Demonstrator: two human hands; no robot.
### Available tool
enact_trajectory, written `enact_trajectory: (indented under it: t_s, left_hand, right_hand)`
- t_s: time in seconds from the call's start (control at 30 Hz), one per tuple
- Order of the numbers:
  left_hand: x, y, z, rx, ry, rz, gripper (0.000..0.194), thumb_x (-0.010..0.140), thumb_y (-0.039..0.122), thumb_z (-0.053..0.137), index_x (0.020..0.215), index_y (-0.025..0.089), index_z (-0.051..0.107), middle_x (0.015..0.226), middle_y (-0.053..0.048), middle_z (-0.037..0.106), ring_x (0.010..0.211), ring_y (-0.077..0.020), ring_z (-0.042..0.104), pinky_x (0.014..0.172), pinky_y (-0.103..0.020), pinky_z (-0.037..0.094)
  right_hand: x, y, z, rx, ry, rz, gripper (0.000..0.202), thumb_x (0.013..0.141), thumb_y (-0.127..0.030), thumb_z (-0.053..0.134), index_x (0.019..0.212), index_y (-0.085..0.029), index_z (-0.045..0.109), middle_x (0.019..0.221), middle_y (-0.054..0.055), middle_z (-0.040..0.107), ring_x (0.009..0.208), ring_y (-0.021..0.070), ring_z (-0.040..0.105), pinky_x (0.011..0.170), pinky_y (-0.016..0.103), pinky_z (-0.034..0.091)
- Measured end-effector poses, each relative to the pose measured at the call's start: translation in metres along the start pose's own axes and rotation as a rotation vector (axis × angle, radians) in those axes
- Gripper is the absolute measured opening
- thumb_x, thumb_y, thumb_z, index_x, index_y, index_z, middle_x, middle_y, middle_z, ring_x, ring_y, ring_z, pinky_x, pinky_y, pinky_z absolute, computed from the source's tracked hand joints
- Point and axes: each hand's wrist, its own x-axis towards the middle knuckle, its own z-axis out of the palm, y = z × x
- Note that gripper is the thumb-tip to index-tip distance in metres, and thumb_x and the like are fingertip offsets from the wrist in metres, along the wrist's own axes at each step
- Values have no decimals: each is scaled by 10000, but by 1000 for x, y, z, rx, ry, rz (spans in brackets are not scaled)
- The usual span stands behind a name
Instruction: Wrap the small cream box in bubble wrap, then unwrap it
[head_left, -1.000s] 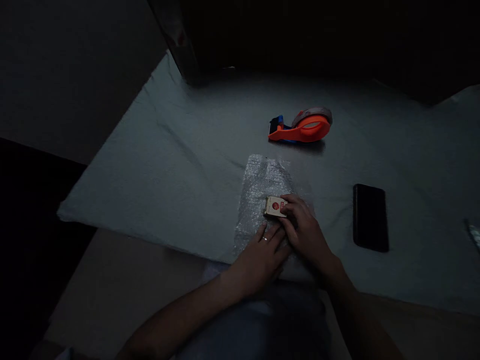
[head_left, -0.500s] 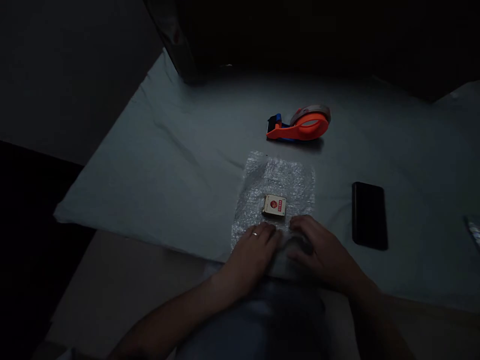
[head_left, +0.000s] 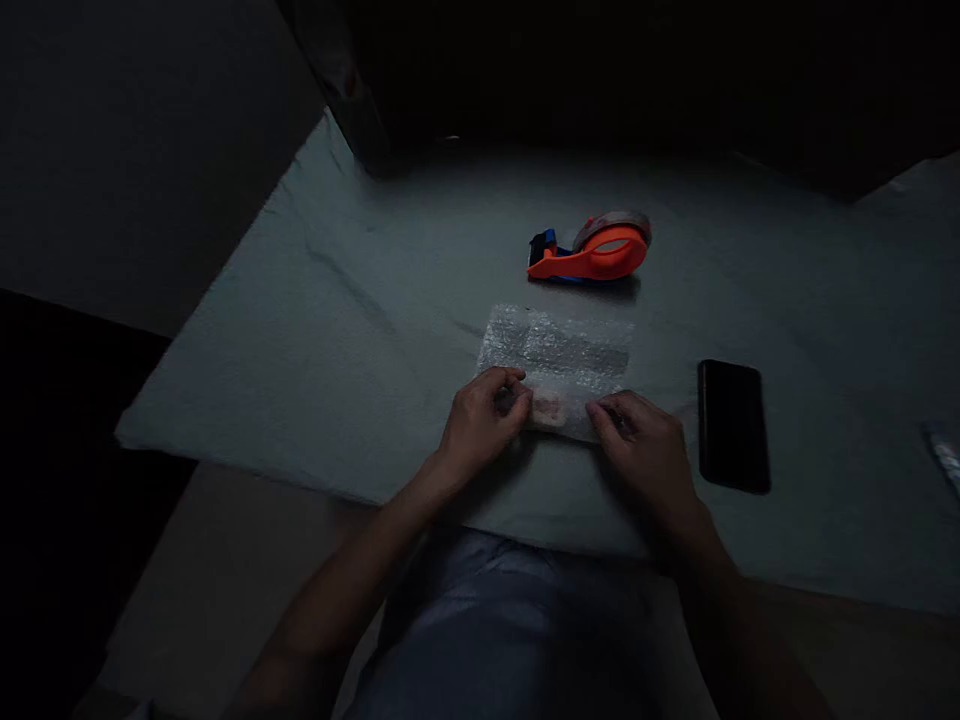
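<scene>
Bubble wrap now folded over box.

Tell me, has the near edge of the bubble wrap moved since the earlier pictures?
Yes. The bubble wrap has been folded away from the person, over the small box, toward the tape dispenser.

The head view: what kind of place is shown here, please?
Probably a home packing spot, dimly lit: a surface covered with a grey cloth. An orange tape dispenser and a black phone lie on it, and both hands fold bubble wrap over a small box.
</scene>
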Motion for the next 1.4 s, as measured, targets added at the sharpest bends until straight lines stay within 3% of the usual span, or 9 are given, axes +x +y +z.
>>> enact_trajectory:
  t_s: [0.07,0.17,0.37,0.57,0.7,0.8,0.97,1.13,1.4]
  left_hand:
    - [4,-1,3,-8,-27,-99,52,811,199,576,763,178,583,923,-40,713,865,-170,672,791,-280,492]
    - [6,-1,5,12,-49,-149,45,797,212,580,773,181,600,825,-22,703,773,-157,657,726,-262,478]
    - [10,-3,1,22,-92,-174,89,814,267,589,803,180,605,774,-2,667,733,-141,622,695,-245,451]
    - [8,-7,-30,115,-64,-238,364,884,509,490,839,171,619,795,-22,644,773,-169,608,736,-283,459]
    - [3,-21,-40,294,-72,-158,270,808,430,614,805,160,623,1024,-93,613,1025,-240,580,938,-377,449]
    - [2,-26,-38,341,-113,-140,168,820,299,573,720,164,589,1100,-110,587,1097,-246,554,991,-389,431]
    - [7,-10,-33,448,-171,-248,128,804,218,502,690,175,542,941,-78,596,860,-202,598,821,-335,463]
    - [11,-5,-29,494,-238,-315,97,790,228,512,698,199,521,679,-16,572,624,-165,516,600,-280,347]
    - [6,-7,-16,236,-55,-224,64,751,145,518,751,200,483,699,32,549,634,-117,507,611,-236,353]
  right_hand:
    - [0,0,5,-70,98,-37,117,859,-276,560,898,-181,618,833,50,665,782,192,624,723,319,494]
    - [-4,-5,10,-203,238,-201,261,847,-231,579,1089,-134,583,1055,143,634,1051,270,563,910,437,466]
    - [-14,-24,20,-266,-21,-433,293,865,-181,559,1150,-125,592,1107,133,635,1042,255,541,943,431,447]
    - [-14,-32,25,-363,-118,-378,369,863,-171,553,1228,-126,580,1112,137,613,1031,261,516,1001,463,408]
    - [-17,-36,28,-435,-143,-330,422,869,-211,559,1291,-198,555,1130,133,576,1055,271,502,1044,515,368]
    - [-18,-37,30,-464,-154,-309,446,873,-226,560,1318,-226,535,1147,126,560,1067,268,501,1073,542,331]
    - [-19,-37,31,-493,-180,-301,466,887,-254,543,1351,-232,505,1172,130,541,1090,270,490,1089,547,311]
    - [-20,-38,32,-485,-177,-286,466,891,-259,539,1355,-227,502,1178,132,544,1101,265,485,1098,547,295]
    - [-16,-48,31,-544,-210,-252,444,877,-250,563,1319,-229,526,1191,133,567,1085,280,508,1080,590,287]
